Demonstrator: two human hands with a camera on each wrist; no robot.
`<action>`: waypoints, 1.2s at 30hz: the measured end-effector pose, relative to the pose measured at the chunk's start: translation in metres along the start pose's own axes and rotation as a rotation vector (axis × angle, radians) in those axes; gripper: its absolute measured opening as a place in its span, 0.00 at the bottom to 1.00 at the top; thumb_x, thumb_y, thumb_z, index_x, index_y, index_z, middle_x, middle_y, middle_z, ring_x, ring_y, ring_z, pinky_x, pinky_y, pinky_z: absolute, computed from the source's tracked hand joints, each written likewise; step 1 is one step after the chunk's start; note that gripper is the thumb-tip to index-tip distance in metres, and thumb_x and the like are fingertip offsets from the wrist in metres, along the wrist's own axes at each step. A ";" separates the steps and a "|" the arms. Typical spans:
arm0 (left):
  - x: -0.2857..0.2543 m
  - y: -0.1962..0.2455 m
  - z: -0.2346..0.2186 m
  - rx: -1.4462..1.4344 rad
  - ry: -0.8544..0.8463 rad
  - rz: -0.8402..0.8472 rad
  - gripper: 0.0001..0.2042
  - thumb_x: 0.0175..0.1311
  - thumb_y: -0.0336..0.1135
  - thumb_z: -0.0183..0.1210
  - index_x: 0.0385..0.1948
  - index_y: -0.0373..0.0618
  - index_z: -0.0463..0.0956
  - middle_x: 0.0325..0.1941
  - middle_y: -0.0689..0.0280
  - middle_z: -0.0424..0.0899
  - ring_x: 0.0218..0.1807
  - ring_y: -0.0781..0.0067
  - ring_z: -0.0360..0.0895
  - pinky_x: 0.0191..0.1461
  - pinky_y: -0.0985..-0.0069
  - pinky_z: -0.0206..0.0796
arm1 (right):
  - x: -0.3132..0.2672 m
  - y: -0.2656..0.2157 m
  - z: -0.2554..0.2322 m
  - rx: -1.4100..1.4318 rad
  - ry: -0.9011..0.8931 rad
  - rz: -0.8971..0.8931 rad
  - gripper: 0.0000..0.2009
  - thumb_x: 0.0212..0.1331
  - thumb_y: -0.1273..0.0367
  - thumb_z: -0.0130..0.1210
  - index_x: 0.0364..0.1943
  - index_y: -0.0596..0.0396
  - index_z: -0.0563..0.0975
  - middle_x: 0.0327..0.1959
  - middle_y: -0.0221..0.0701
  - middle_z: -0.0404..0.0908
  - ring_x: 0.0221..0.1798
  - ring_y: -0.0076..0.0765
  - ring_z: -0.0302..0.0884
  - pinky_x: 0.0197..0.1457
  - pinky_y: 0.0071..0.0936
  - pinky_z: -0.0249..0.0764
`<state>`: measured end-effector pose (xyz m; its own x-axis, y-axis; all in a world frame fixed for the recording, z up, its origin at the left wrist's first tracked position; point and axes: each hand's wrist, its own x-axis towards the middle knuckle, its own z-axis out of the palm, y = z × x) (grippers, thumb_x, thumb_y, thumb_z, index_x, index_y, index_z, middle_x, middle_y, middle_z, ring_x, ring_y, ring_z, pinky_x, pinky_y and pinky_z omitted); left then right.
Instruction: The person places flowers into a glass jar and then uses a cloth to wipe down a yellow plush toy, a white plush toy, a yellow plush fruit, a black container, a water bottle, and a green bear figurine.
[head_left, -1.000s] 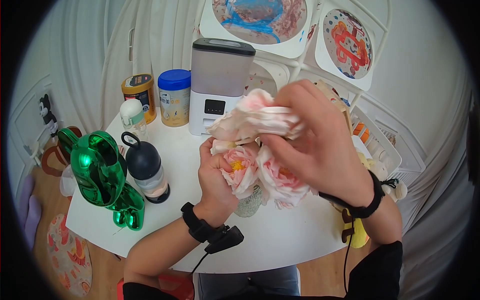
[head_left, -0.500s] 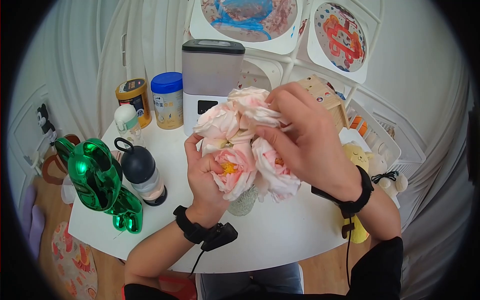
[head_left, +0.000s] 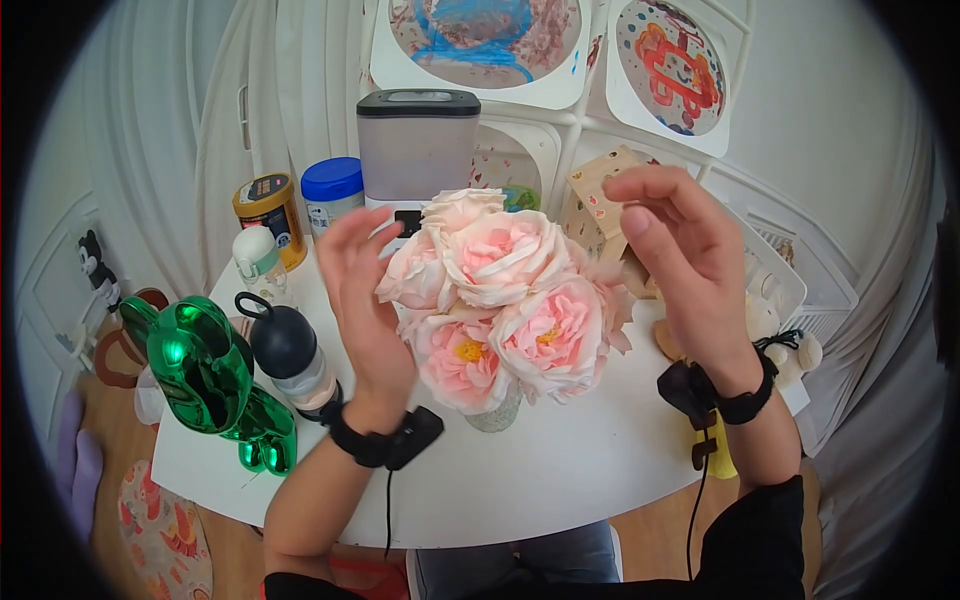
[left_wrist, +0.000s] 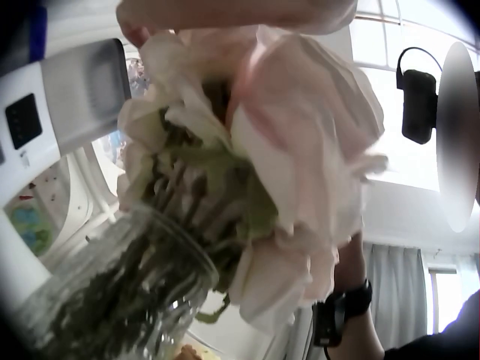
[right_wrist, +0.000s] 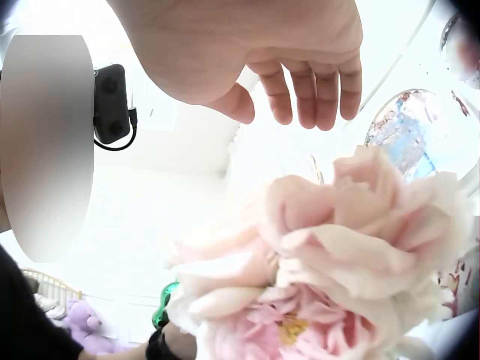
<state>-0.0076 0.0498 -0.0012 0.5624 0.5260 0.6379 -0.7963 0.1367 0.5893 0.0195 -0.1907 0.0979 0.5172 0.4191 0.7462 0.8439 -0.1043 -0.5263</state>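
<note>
A bunch of pale pink flowers [head_left: 510,255] with yellow centres stands in a clear glass vase [head_left: 493,412] on the white table. In the left wrist view, green stems fill the textured glass vase [left_wrist: 127,292] below the blooms. My left hand [head_left: 370,310] is raised at the left side of the bunch, fingers extended and holding nothing. On the other side my right hand [head_left: 695,265] hovers apart from the petals, its fingers bent loosely with nothing in them. The right wrist view has this hand [right_wrist: 277,60] above the blooms [right_wrist: 330,240].
A shiny green bear figure [head_left: 205,375] and a dark-capped bottle [head_left: 285,345] stand left on the table [head_left: 560,480]. Behind are a pale bottle [head_left: 258,260], two tins, a blue-lidded one [head_left: 333,185] included, and a dispenser [head_left: 418,150]. A wooden box [head_left: 597,205] is at back right.
Both hands have let go of the flowers and drawn apart, left hand leftward, right hand to the right. The blooms now stand gathered upright in the vase.
</note>
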 end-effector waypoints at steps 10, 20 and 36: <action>0.008 -0.019 0.001 0.307 -0.618 -0.057 0.21 0.66 0.26 0.44 0.61 0.38 0.70 0.66 0.57 0.71 0.67 0.63 0.69 0.72 0.68 0.58 | -0.052 0.032 0.035 0.238 -0.098 0.266 0.26 0.76 0.56 0.47 0.69 0.56 0.62 0.63 0.34 0.68 0.66 0.28 0.65 0.69 0.28 0.62; 0.009 -0.010 -0.002 0.184 -0.420 -0.223 0.16 0.69 0.32 0.47 0.56 0.37 0.69 0.57 0.59 0.77 0.55 0.72 0.75 0.61 0.73 0.66 | -0.080 0.041 0.027 0.229 0.227 0.180 0.30 0.70 0.56 0.53 0.69 0.57 0.63 0.66 0.46 0.63 0.69 0.42 0.64 0.69 0.36 0.63; 0.010 -0.004 -0.002 -0.255 -0.520 -0.707 0.30 0.65 0.32 0.51 0.70 0.39 0.56 0.71 0.57 0.67 0.71 0.66 0.66 0.74 0.68 0.58 | -0.098 0.041 0.029 0.489 0.074 0.323 0.29 0.76 0.64 0.46 0.75 0.57 0.50 0.71 0.38 0.60 0.74 0.36 0.58 0.75 0.35 0.58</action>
<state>0.0006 0.0563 0.0016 0.9180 -0.1868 0.3499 -0.2187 0.4974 0.8395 -0.0004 -0.2097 -0.0090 0.7602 0.3695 0.5343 0.4875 0.2191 -0.8452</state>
